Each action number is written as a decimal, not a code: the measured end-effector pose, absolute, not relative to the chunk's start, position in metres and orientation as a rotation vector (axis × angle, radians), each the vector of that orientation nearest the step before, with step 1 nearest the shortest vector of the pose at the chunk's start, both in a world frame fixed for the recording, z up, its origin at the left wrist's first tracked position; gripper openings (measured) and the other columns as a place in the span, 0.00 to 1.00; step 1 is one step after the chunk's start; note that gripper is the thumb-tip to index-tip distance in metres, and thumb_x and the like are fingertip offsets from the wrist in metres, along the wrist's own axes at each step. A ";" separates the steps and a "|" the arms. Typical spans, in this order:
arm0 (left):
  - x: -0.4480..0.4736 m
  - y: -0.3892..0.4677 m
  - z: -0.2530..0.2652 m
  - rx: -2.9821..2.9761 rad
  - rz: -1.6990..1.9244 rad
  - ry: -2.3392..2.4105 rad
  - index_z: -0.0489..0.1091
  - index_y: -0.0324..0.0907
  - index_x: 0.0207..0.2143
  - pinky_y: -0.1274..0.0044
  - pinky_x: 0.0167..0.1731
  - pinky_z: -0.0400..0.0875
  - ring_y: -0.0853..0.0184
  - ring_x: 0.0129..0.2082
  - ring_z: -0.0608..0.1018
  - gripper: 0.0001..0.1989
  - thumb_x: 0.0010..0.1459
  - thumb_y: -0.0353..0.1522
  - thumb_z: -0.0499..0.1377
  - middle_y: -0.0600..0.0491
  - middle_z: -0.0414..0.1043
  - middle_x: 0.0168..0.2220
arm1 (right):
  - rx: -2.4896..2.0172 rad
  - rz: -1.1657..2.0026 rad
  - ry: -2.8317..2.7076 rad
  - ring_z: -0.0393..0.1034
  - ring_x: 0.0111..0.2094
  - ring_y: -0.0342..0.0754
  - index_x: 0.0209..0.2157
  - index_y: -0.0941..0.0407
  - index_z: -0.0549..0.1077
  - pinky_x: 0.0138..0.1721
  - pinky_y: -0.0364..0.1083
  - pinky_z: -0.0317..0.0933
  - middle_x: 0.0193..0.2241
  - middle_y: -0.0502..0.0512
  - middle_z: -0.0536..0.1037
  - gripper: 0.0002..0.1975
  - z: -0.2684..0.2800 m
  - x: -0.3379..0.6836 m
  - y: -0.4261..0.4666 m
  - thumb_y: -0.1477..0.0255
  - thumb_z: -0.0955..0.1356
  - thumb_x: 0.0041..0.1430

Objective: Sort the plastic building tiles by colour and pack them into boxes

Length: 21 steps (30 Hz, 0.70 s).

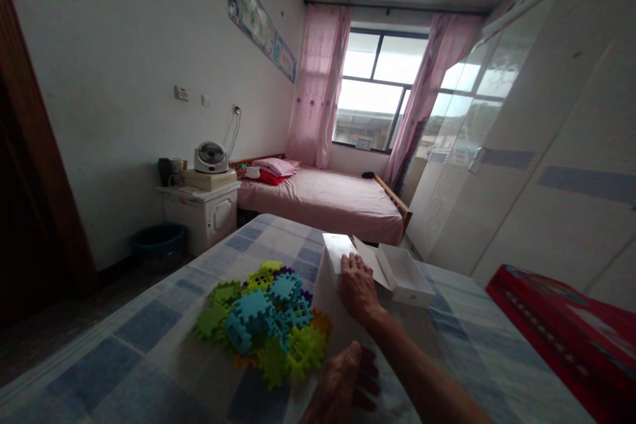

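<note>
A pile of interlocking plastic puzzle blocks, in light blue, yellow-green, orange and purple, lies on the checked tablecloth. To its right, my right hand rests with fingers stretched out on a white box, whose top catches the light. Part of that box is hidden behind the hand. My left hand is nearer to me, just right of the blocks, low over the cloth. Its thumb and fingers are apart and nothing shows in them. An open white box part lies to the right of my right hand.
The table has a blue and white checked cover. A red box stands at the right edge. Beyond are a pink-covered bed, a white nightstand with a small fan, and a bin.
</note>
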<state>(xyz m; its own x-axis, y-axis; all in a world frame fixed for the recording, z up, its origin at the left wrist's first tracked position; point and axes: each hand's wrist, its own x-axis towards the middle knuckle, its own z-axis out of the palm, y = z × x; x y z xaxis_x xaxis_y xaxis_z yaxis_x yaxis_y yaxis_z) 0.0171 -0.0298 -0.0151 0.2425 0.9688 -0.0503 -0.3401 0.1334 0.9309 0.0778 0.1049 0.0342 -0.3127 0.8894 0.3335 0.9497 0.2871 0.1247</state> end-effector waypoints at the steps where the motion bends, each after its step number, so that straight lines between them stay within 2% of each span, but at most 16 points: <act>1: 0.017 -0.030 -0.015 0.983 1.123 0.824 0.69 0.32 0.40 0.73 0.29 0.68 0.64 0.30 0.73 0.44 0.43 0.63 0.48 0.42 0.70 0.35 | -1.693 -0.431 -2.366 0.53 0.60 0.57 0.59 0.65 0.59 0.56 0.53 0.47 0.59 0.70 0.59 0.26 0.034 0.077 0.104 0.78 0.59 0.57; 4: 0.017 -0.030 -0.014 0.993 1.129 0.821 0.69 0.32 0.40 0.73 0.29 0.69 0.64 0.31 0.73 0.42 0.44 0.63 0.48 0.43 0.69 0.36 | -1.662 -0.376 -2.377 0.52 0.60 0.60 0.59 0.61 0.60 0.56 0.56 0.45 0.60 0.66 0.60 0.27 0.030 0.073 0.102 0.72 0.61 0.57; 8: 0.018 -0.028 -0.019 0.993 1.119 0.823 0.69 0.32 0.40 0.74 0.28 0.69 0.66 0.29 0.72 0.43 0.43 0.63 0.47 0.44 0.69 0.35 | -1.631 -0.313 -2.389 0.50 0.60 0.60 0.59 0.53 0.58 0.55 0.61 0.41 0.61 0.58 0.58 0.24 0.024 0.067 0.106 0.73 0.57 0.61; 11: 0.017 -0.026 -0.023 1.010 1.109 0.814 0.70 0.33 0.40 0.74 0.29 0.69 0.66 0.29 0.72 0.43 0.45 0.63 0.46 0.45 0.69 0.34 | -1.594 -0.273 -2.404 0.50 0.60 0.59 0.60 0.51 0.56 0.54 0.61 0.45 0.62 0.56 0.57 0.24 0.022 0.064 0.110 0.70 0.56 0.62; 15: 0.016 -0.027 -0.024 1.015 1.103 0.834 0.70 0.33 0.40 0.74 0.29 0.69 0.66 0.30 0.73 0.43 0.45 0.63 0.45 0.44 0.70 0.34 | -1.561 -0.333 -2.371 0.55 0.57 0.57 0.57 0.50 0.60 0.51 0.58 0.50 0.59 0.57 0.63 0.21 0.026 0.067 0.109 0.71 0.56 0.63; 21: 0.015 -0.031 -0.018 1.017 1.111 0.840 0.69 0.32 0.43 0.71 0.32 0.70 0.62 0.33 0.75 0.44 0.45 0.63 0.46 0.42 0.72 0.37 | -1.519 -0.585 -2.325 0.51 0.59 0.61 0.57 0.56 0.61 0.54 0.62 0.44 0.58 0.62 0.63 0.23 0.031 0.086 0.107 0.77 0.55 0.62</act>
<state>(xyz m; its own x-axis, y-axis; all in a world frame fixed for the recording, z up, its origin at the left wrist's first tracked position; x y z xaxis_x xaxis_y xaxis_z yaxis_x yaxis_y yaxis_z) 0.0149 -0.0309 -0.0184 0.2482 0.9677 -0.0435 -0.3055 0.1208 0.9445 0.0857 0.1066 0.0308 -0.3945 0.7953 0.4603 0.9184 0.3571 0.1702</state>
